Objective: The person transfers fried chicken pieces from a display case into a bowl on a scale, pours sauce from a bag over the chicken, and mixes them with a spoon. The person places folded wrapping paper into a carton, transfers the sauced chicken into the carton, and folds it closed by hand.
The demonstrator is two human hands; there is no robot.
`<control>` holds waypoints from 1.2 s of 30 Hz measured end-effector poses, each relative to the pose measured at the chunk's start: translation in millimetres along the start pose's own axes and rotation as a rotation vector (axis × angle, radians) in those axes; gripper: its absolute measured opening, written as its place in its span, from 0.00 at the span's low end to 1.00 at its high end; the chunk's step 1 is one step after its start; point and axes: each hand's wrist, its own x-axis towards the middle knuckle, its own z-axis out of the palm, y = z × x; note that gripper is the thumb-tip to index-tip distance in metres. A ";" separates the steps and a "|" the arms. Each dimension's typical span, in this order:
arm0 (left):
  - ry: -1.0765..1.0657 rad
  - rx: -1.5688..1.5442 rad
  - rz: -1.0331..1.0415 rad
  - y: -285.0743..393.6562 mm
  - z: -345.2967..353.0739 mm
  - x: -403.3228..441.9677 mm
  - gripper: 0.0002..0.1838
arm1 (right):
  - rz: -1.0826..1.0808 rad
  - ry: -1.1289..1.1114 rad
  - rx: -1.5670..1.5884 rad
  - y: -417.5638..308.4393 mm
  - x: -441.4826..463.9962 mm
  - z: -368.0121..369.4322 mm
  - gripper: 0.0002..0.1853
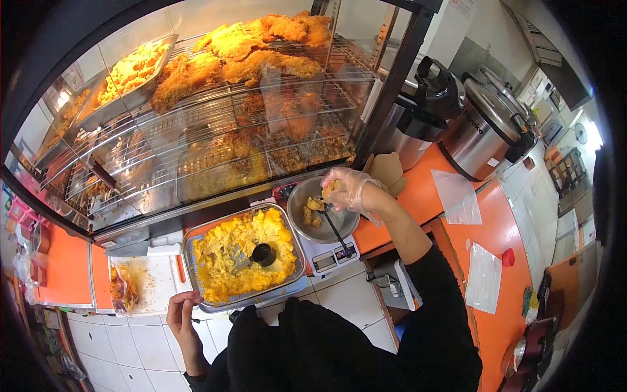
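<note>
While the tray (302,261) before you holds yellow food (225,248) around a black cylindrical object (264,255), the metal bowl (346,225) at right, on a scale (334,257), contains fried pieces (315,204). Your left hand (183,319) bends at the tray's near-left corner, its grip indeterminable; your gloved right hand (351,189) clamps a food piece (331,188) above the bowl.

Golden fried pieces (232,42) lie on wire racks (349,72) in a glass display cabinet (396,73) at what appears to be a fried-food shop, where large steel cookers (475,134), a digital scale (324,262) under a metal bowl (299,221) and an orange counter (503,225) mark the workspace.
</note>
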 end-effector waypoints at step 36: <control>-1.131 0.937 0.549 -74.8 290.2 -24.3 0.35 | -0.314 0.311 0.097 -4.2 -91.9 -3.4 0.09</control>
